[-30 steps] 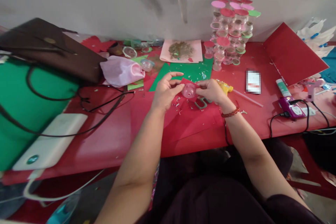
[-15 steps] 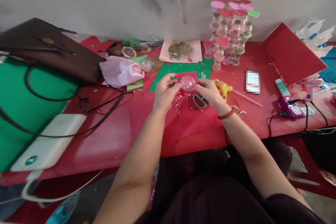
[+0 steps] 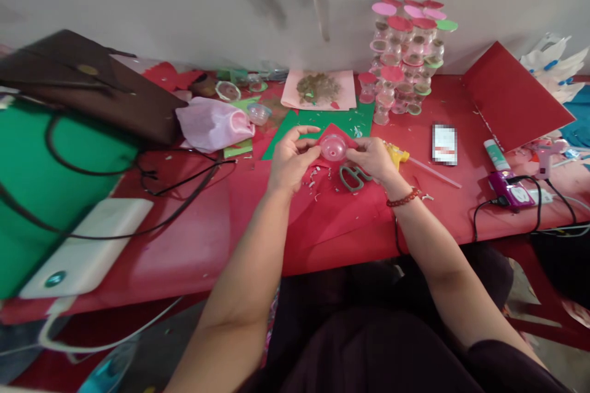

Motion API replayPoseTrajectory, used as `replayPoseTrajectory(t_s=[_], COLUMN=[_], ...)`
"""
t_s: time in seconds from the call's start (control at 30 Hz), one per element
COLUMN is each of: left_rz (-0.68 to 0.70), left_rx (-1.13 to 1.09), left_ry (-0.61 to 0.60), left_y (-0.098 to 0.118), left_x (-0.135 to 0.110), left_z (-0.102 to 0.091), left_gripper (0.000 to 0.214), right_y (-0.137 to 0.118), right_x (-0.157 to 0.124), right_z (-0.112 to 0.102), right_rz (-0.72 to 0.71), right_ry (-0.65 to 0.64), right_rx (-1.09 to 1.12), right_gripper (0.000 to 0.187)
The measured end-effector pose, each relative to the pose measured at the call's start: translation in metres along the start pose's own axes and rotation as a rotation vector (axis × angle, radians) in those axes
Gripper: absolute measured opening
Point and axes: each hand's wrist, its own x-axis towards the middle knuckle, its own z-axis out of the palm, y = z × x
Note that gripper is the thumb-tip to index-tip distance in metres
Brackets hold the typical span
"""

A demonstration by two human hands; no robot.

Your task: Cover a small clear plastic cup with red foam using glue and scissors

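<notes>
Both my hands hold a small clear plastic cup [image 3: 332,147] pressed against a piece of red paper [image 3: 343,134] above the red table [image 3: 193,239]. My left hand [image 3: 290,156] pinches the cup's left side with thumb and fingers. On the right side, my right hand [image 3: 375,158], with a red bead bracelet at its wrist, grips the cup and paper. Green-handled scissors [image 3: 350,178] lie on a red sheet just below my right hand. A yellow glue gun [image 3: 397,153] pokes out behind my right hand.
A stack of small clear cups with pink, red and green lids [image 3: 405,55] stands at the back. A phone [image 3: 445,143], glue stick [image 3: 496,155], purple device with cables [image 3: 511,190], brown bag [image 3: 92,86], pink cloth [image 3: 212,124], green sheet [image 3: 332,123] and white power bank [image 3: 87,245] lie around.
The cup and red paper went up a little, then came back down slightly; both hands kept their hold and shifted their fingers around it.
</notes>
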Motion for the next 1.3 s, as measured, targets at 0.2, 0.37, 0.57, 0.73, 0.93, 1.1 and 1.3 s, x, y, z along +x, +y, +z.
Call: replayPoseTrajectory(t_s=[0.2,0.37,0.57,0.73,0.93,1.1,1.3], left_rz=[0.012,0.043,0.039,0.011,-0.041,-0.049,-0.031], left_rx=[-0.109,-0.201,-0.193,-0.119,-0.029,0.003,-0.044], left_ry=[0.059,0.076,0.01,0.062,-0.04,-0.131,-0.004], left_y=[-0.017,-0.016,-0.014,-0.016,-0.005,-0.001,-0.006], left_x=[-0.002,0.0,0.001,0.002,-0.002,-0.006,-0.001], left_z=[0.014,0.011,0.008,0.006,0.004,0.005,0.003], left_gripper=[0.035,0.03,0.024,0.015,0.02,0.021,0.028], right_y=[0.005,0.009,0.009,0.007,-0.002,-0.008,-0.004], right_x=[0.0,-0.001,-0.001,-0.002,-0.003,-0.006,-0.004], right_z=[0.014,0.018,0.017,0.017,0.005,-0.007,-0.006], right_rz=[0.011,0.059,0.109,0.118,-0.098,-0.029,0.006], right_ry=[0.061,0.012,0.015,-0.027,0.045,-0.037,-0.095], right_rx=[0.258,0.231,0.236,0.148,0.021,-0.066,-0.115], right_gripper=[0.013,0.019,0.023,0.019,0.029,0.016,0.007])
